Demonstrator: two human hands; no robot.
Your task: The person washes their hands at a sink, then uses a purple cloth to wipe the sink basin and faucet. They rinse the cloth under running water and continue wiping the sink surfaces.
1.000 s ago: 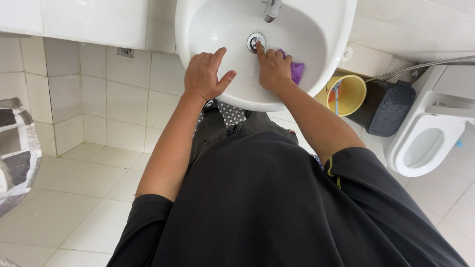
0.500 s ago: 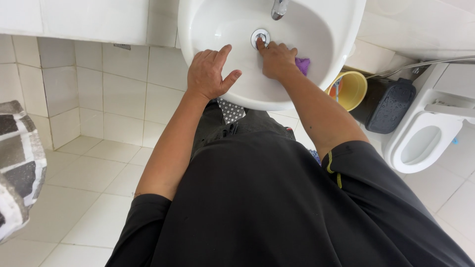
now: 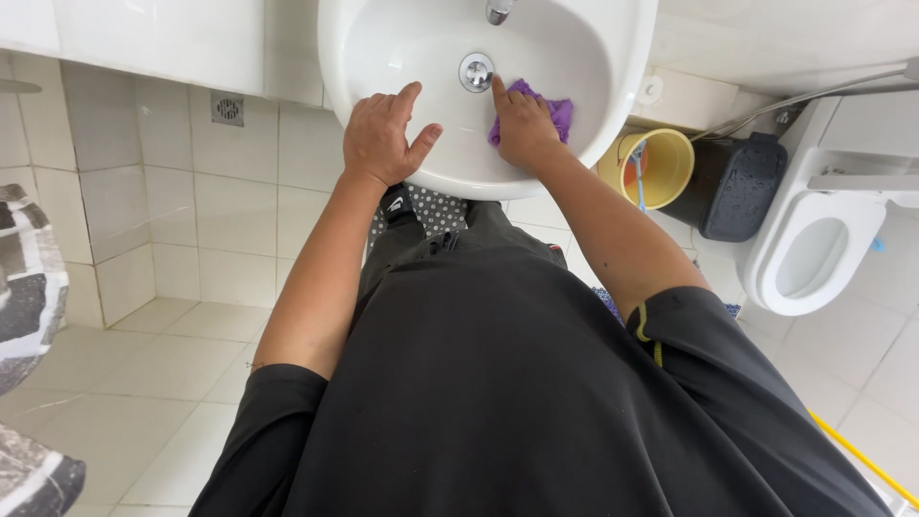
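A white washbasin (image 3: 613,115) fills the top middle of the head view, with a chrome drain (image 3: 476,72) in its bowl and a tap (image 3: 498,11) at the back. My left hand (image 3: 383,139) rests flat on the basin's front rim, fingers spread, holding nothing. My right hand (image 3: 522,129) presses a purple cloth (image 3: 550,110) against the inside of the bowl just right of the drain, index finger pointing at the drain.
A yellow bucket (image 3: 661,168) and a dark bin (image 3: 737,187) stand on the floor right of the basin. A white toilet (image 3: 814,249) is at the far right. Tiled wall with a vent (image 3: 227,108) at left. A yellow handle (image 3: 862,455) lies at the lower right.
The right hand with the purple cloth has slid slightly down and right from the drain inside the bowl. The left hand stays on the rim.
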